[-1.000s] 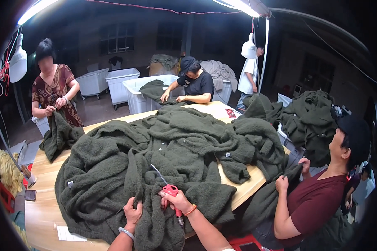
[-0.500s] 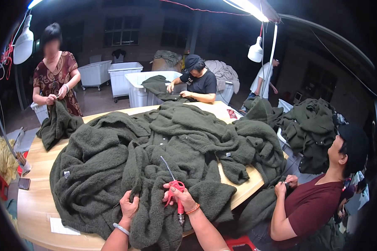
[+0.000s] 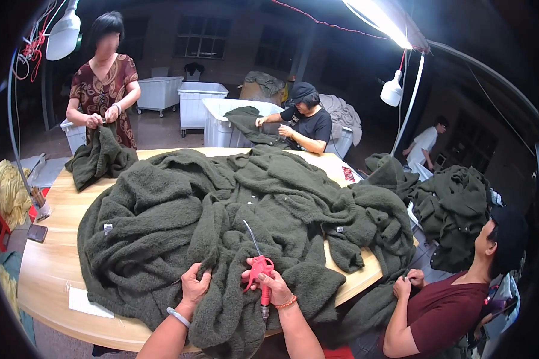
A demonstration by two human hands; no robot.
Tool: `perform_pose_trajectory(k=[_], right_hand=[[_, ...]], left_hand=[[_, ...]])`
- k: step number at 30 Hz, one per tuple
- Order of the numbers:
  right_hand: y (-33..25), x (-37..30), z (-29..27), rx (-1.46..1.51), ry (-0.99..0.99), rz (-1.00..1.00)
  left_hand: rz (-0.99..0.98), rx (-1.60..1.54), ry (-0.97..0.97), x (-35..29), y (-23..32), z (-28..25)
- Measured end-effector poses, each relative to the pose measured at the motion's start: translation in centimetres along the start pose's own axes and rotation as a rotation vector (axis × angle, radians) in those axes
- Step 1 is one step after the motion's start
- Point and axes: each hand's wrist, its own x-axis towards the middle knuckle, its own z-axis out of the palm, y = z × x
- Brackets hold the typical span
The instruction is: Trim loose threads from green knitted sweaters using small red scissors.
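A large heap of dark green fuzzy knit garments (image 3: 156, 209) covers much of the light wooden table (image 3: 48, 269) in front of me. At its near edge, my left hand (image 3: 195, 282) pinches a fold of one knit garment (image 3: 221, 299); the fingertips are partly sunk in the cloth. Just to the right, my right hand (image 3: 272, 286) is wrapped round a red air blow gun (image 3: 262, 268). Its thin metal nozzle points up and away over the heap, and its metal fitting hangs below my fist. A few small white buttons and labels show on the knitwear.
Across the table at the left, a person (image 3: 105, 90) handles a green garment; another person (image 3: 311, 122) works at the far side. Close at my right, a person in maroon (image 3: 443, 305) holds knitwear. A phone (image 3: 37, 233) and white paper (image 3: 88, 303) lie at the left.
The view has shifted, so most of the scene sits a little further right. Both my hands keep their holds. The person in white at the back has moved right.
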Motion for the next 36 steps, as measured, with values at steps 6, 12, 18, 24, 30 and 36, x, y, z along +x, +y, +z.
perform_pose_trajectory(k=[6, 12, 18, 24, 30, 36], right_hand=[[0.2, -0.3, 0.3, -0.007, 0.051, -0.030], [0.4, -0.3, 0.6, -0.037, 0.108, -0.043], [0.6, -0.5, 0.6, -0.018, 0.127, -0.043], [0.7, -0.4, 0.5, -0.015, 0.126, -0.048], [0.6, -0.4, 0.6, -0.007, 0.127, -0.051], [0.7, -0.4, 0.4, -0.009, 0.115, -0.061]], left_hand=[[-0.025, -0.035, 0.004, 0.1, 0.9, 0.1], [-0.031, -0.065, 0.012, 0.0, 0.5, 0.0], [-0.018, -0.048, 0.015, 0.0, 0.8, 0.0], [-0.024, -0.031, 0.016, 0.0, 0.3, -0.1], [-0.026, -0.022, 0.007, 0.0, 0.0, -0.1], [-0.011, -0.034, 0.008, 0.1, 0.7, 0.0]])
